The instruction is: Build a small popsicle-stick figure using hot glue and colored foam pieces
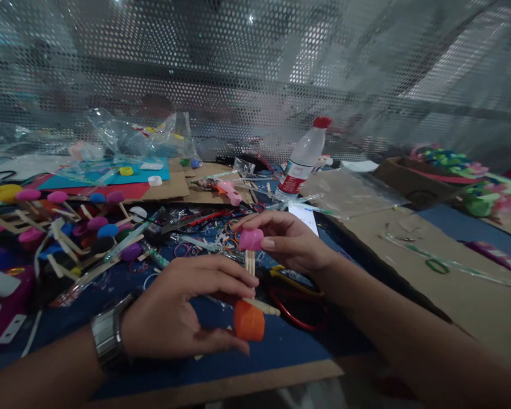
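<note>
A small craft piece of wooden sticks [250,263] is held up between my two hands. At its top sits a pink bottle cap [251,239], which my right hand [296,241] pinches between thumb and fingers. An orange bottle cap [249,321] is at the lower end, beside a short row of sticks that juts out to the right. My left hand [191,301], with a metal watch on its wrist, curls round the lower part; its fingertips are at the sticks and its thumb lies by the orange cap. Scissors [300,301] with red and yellow handles lie just behind, partly under my right hand.
Several stick pieces with coloured caps [97,222] are piled at the left. A plastic bottle [302,162] with a red lid stands behind my hands, near a pink glue gun [230,192]. Cardboard [392,250] lies at the right, and a perforated metal panel [238,74] rises at the back.
</note>
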`<control>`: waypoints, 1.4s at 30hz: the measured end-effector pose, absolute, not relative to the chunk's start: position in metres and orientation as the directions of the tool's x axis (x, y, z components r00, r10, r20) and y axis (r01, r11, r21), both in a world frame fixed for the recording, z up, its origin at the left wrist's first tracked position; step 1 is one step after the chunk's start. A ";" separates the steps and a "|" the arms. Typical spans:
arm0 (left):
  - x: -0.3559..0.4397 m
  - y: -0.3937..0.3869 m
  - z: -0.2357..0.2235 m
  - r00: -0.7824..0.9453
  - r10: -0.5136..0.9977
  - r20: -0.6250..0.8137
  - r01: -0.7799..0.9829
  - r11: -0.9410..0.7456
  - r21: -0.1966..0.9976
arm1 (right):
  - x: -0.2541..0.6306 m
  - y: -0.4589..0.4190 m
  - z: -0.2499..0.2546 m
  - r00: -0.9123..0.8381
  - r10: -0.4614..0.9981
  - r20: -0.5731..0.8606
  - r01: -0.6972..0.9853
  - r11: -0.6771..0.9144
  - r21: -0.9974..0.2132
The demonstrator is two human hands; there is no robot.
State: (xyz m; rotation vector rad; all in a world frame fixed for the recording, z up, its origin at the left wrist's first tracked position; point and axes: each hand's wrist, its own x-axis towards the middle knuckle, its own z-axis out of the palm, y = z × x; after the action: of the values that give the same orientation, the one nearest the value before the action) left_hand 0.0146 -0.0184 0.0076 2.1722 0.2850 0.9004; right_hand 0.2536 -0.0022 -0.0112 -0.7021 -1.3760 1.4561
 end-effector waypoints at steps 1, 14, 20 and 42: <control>0.014 -0.019 0.007 0.729 0.454 0.513 -0.076 -0.691 0.719 | 0.254 -0.002 -0.011 -0.361 0.908 0.212 -0.256 0.123 -0.959; 0.014 -0.018 0.006 0.728 0.439 0.527 -0.088 -0.702 0.707 | 0.254 -0.001 -0.012 -0.365 0.906 0.213 -0.276 0.113 -0.954; 0.015 -0.019 0.006 0.714 0.424 0.557 -0.092 -0.732 0.675 | 0.253 -0.001 -0.011 -0.358 0.906 0.227 -0.287 0.125 -0.950; 0.014 -0.019 0.007 0.727 0.407 0.553 -0.098 -0.735 0.671 | 0.255 0.001 -0.015 -0.410 0.863 0.294 -0.273 0.191 -0.943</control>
State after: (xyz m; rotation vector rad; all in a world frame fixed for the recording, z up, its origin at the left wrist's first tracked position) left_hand 0.0140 -0.0190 0.0068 2.2244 0.2319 0.9266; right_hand 0.2550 0.0014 -0.0147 -0.5977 -1.4629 1.4286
